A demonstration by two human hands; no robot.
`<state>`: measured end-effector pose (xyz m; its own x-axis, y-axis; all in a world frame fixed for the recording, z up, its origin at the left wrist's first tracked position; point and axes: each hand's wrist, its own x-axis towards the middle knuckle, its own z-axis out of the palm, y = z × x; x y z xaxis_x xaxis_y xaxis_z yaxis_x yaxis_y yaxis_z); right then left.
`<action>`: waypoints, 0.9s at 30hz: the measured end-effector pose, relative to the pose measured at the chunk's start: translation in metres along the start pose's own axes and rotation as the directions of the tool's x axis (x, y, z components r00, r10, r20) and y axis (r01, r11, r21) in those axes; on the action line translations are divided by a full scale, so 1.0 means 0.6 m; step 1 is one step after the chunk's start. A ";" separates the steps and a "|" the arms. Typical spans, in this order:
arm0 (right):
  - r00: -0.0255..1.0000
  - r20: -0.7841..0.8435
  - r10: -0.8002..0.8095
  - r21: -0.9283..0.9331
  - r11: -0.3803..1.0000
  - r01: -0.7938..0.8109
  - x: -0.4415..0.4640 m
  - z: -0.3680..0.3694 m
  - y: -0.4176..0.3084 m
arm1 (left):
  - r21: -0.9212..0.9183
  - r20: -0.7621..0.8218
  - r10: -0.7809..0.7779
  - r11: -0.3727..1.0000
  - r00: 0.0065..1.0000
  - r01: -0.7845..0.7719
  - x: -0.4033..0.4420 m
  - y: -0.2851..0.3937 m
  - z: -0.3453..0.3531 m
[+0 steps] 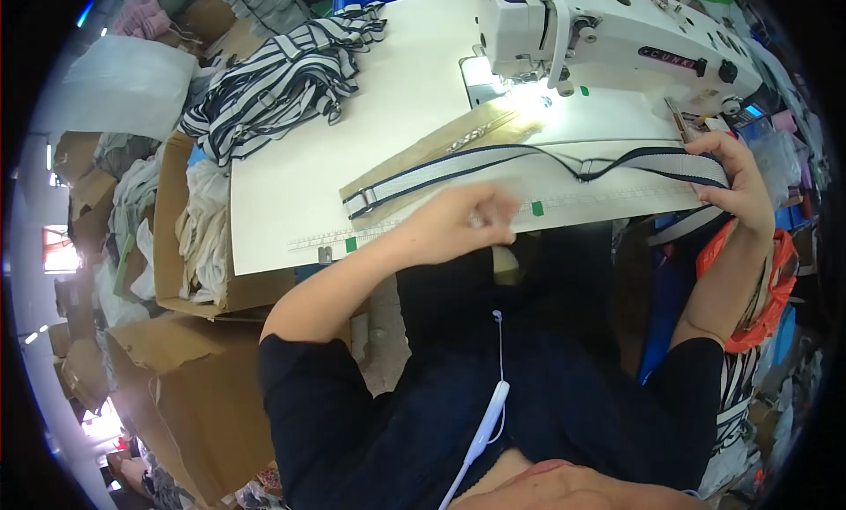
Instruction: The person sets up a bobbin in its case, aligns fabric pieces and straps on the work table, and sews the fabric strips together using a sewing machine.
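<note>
White corded gadget, CUNK-lettered sewing machine; right hand clamped on striped strap, left hand's state unclear.

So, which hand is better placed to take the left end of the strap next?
Probably the left hand: it is nearer that end, while the right hand holds the strap farther along to the right.

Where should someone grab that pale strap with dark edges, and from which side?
I'd pinch the strap by both edges at its left end, beside the metal fitting, with the left hand coming from the near table edge: that end looks flat and untouched, whereas the middle seems twisted.
</note>
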<state>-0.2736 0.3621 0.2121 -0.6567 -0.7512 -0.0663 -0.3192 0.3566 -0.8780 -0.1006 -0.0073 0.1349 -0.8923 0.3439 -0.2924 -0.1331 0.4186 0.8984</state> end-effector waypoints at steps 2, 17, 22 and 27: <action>0.995 0.018 -0.094 0.050 0.994 0.093 -0.001 -0.002 -0.009 | 0.383 -0.194 0.436 0.858 0.879 -0.342 0.042 0.021 0.008; 0.992 0.124 0.010 0.050 0.999 -0.016 0.036 0.053 -0.034 | -0.065 -0.242 0.274 0.952 0.931 -0.298 -0.025 0.040 -0.133; 0.989 0.120 0.082 -0.197 0.979 -0.057 0.098 0.086 0.004 | -0.008 -0.478 0.133 0.988 0.868 -0.155 -0.189 0.032 -0.267; 0.997 0.069 -0.030 -0.329 0.943 0.051 0.162 0.144 0.037 | 0.132 -0.636 -0.161 0.941 0.755 0.312 -0.276 -0.055 -0.340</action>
<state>-0.2851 0.2491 0.1451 -0.5984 -0.7979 -0.0727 -0.5593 0.4809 -0.6752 -0.0365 -0.2497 0.2206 -0.9264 -0.3424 -0.1566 -0.3464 0.6124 0.7106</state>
